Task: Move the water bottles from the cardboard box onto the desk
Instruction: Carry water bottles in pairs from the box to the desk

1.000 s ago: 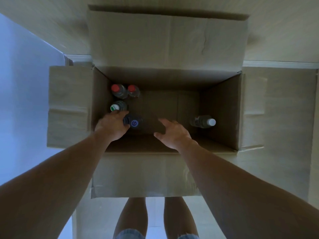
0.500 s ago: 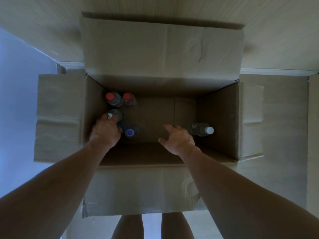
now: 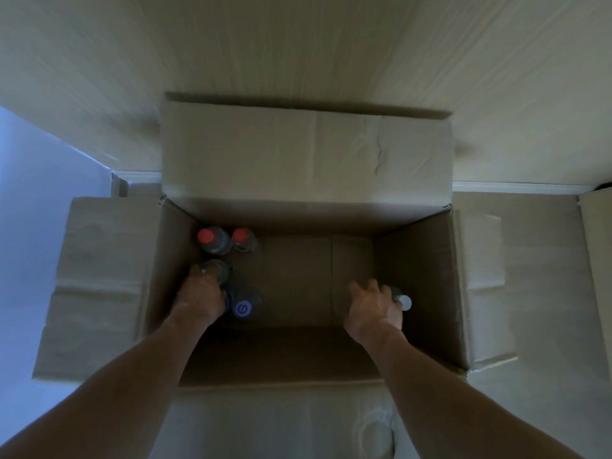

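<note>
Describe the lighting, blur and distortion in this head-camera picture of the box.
Head view: dim, with a bluish cast at the left edge; the inside of the cardboard box lies in shadow, so the bottles read dark apart from their caps. Head view: soft focus, and the right hand is smeared by motion. Head view: wide-angle bending makes the forearms look oversized at the bottom corners.

A pale wood-grain floor (image 3: 99, 77) carries an open cardboard box (image 3: 417, 276), its four flaps folded outward. On the box's bottom stand two red-capped bottles (image 3: 212, 240) in the far left corner, a blue-capped bottle (image 3: 243, 306) nearer, and a white-capped bottle (image 3: 404, 302) toward the right wall.
</note>
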Tool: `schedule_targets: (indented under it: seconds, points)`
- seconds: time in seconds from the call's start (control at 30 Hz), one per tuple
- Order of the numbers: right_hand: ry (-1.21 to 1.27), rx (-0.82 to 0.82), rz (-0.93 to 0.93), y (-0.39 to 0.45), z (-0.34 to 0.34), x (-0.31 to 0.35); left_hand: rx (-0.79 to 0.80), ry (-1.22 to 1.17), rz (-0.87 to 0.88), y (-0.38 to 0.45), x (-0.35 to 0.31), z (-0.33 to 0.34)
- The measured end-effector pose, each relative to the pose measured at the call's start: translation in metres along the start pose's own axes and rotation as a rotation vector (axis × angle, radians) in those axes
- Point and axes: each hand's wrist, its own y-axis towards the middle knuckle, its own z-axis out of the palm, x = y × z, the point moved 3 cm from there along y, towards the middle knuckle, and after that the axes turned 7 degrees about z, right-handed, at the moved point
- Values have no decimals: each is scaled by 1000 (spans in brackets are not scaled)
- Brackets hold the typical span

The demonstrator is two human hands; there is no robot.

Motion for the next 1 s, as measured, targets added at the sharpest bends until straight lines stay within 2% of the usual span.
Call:
schedule_targets:
  seconds: [0.23, 0.4, 0.73, 1.0]
  points:
    - [-60, -24, 149, 23, 3, -26, -91, 155, -1, 6, -3, 5]
    - [-37, -18, 179, 34, 13, -36, -188, 216, 20, 6, -8, 4]
    - [-233, -50, 182, 46, 19, -42, -262, 295, 189, -5, -41, 1]
    - [-230, -78, 165, 56, 30, -42, -277, 311, 360, -7, -87, 4]
